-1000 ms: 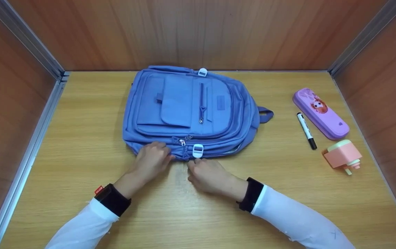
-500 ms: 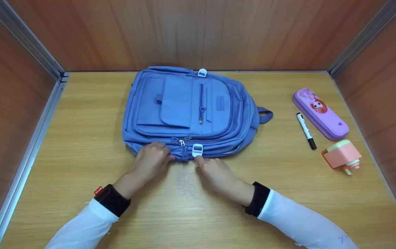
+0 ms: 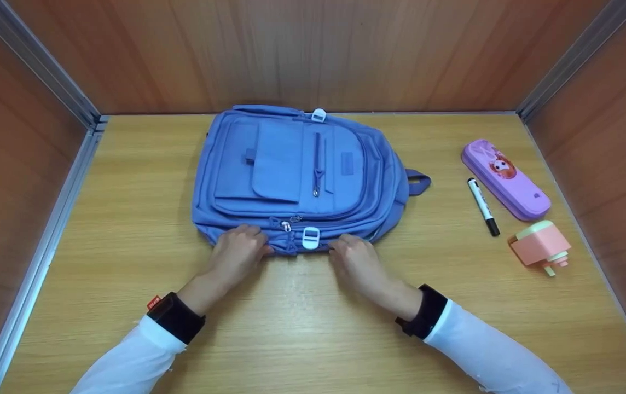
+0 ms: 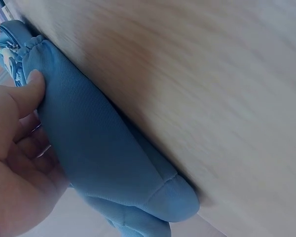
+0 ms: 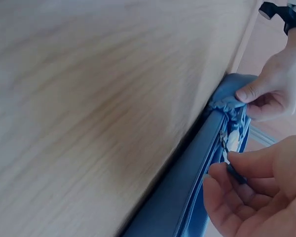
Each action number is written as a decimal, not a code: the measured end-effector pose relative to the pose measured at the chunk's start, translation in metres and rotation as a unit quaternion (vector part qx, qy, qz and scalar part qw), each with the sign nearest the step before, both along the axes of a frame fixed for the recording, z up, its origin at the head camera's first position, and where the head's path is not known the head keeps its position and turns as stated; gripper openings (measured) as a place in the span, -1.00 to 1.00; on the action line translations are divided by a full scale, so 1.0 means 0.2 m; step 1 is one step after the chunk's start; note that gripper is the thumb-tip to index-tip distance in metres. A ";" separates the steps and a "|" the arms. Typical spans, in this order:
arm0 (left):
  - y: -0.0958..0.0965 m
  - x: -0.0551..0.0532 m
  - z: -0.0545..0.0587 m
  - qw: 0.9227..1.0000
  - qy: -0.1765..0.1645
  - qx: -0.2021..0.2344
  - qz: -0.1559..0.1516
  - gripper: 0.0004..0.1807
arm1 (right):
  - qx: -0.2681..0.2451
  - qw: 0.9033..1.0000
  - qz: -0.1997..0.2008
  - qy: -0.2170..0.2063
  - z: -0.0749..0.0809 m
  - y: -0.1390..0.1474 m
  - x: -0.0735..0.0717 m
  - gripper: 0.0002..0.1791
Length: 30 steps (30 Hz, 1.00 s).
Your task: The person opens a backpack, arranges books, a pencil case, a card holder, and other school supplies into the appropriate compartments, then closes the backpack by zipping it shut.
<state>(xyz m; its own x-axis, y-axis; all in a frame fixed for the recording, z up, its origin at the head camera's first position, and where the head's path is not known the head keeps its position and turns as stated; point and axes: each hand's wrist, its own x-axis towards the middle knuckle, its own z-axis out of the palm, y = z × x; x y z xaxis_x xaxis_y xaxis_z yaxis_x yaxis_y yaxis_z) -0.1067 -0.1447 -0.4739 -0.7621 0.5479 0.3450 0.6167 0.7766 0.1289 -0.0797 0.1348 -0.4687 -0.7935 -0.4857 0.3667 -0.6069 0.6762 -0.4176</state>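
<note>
A blue backpack lies flat on the table, front upward, its top loop pointing right. My left hand grips the near side at the lower corner; in the left wrist view its thumb presses on the gathered side pocket. Further right along the same side, just past a white buckle, is my right hand. In the right wrist view its thumb and fingers pinch a dark zipper pull on the side zipper. From the head view that pull is hidden behind the fingers.
To the right lie a purple pencil case, a white marker with black ends and a pink and pale green pencil sharpener-like object. Wooden panels wall the table at the back and both sides.
My right hand has slid to the right along the backpack's near side, from left of the white buckle to past it. The left hand keeps its grip in the same place.
</note>
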 end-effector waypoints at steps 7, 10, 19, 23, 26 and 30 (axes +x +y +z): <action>-0.03 -0.02 0.00 1.000 0.004 -0.001 -0.015 -0.79 | 0.004 1.000 0.000 0.002 0.02 0.07 0.00 -0.88; -0.05 -0.02 0.00 1.000 0.007 0.000 -0.022 -0.80 | 0.011 1.000 -0.008 0.015 0.03 0.10 0.00 -0.89; -0.14 -0.05 0.01 1.000 -0.008 -0.003 -0.015 -0.82 | 0.026 0.999 -0.016 0.033 0.06 0.18 0.01 -0.85; -0.19 -0.08 0.01 1.000 -0.008 -0.008 -0.010 -0.87 | 0.029 0.999 -0.024 0.034 0.07 0.22 0.01 -0.81; -0.23 -0.10 0.01 1.000 -0.009 -0.013 -0.009 -0.89 | 0.032 0.999 -0.027 0.029 0.08 0.25 0.01 -0.78; -0.27 -0.13 0.02 1.000 -0.023 -0.016 -0.009 -0.79 | 0.039 0.999 -0.029 0.013 0.11 0.27 0.01 -0.79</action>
